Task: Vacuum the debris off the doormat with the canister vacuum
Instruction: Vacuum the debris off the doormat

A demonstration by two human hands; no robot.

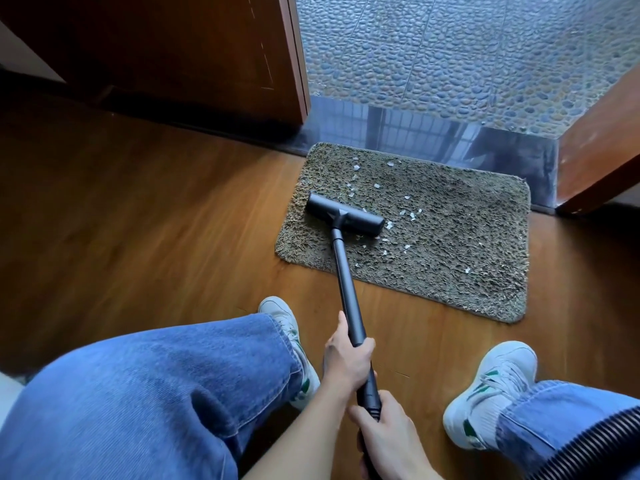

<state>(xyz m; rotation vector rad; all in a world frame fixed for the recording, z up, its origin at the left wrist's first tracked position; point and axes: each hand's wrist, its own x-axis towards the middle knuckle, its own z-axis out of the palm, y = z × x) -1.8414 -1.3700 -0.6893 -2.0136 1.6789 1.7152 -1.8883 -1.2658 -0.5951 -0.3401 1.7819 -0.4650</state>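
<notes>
The shaggy grey-brown rectangular doormat (450, 244) lies at the centre right of the frame, against the polished dark stone threshold (433, 133). The black T-shaped floor head (344, 218) is set flat on the mat's left part, and small white flecks of debris (412, 215) are scattered above and to the right of it. The straight black wand (346, 282) is held at the bottom centre by both hands. The left hand (348, 358) is wrapped round it higher up, and the right hand (384, 431) is clamped just below.

The head is best kept flat on the pile and worked rightward in slow, overlapping strokes, so that flecks caught in the long fibres are lifted. Should the mat be dragged along, its near edge can be pinned with a shoe.
</notes>
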